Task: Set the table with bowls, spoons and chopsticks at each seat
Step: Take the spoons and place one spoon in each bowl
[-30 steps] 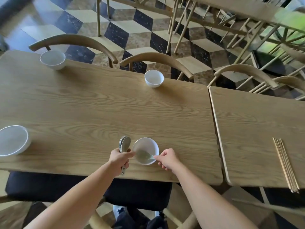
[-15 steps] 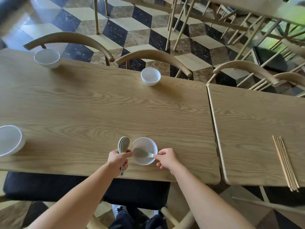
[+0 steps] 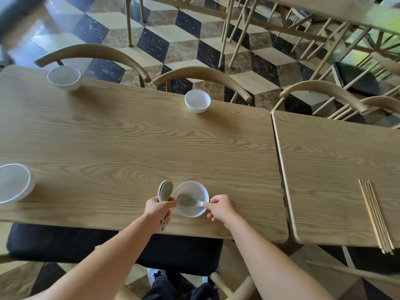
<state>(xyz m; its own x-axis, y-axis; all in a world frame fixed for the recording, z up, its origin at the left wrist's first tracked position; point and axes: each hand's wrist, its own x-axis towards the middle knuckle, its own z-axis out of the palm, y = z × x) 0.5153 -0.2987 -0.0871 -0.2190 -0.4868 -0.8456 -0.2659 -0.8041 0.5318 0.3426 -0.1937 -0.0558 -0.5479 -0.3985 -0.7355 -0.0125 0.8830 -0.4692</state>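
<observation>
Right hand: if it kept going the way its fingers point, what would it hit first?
Probably the rim of the near bowl: the right hand points left, pinching the spoon lying in it. Beyond sits the left hand gripping spare spoons.

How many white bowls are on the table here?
4 white ceramic bowls on the light wooden table: one at the far left corner, one mid far edge, one near left, cut by the frame, one at the near edge holding a grey spoon. None looks hidden.
</observation>
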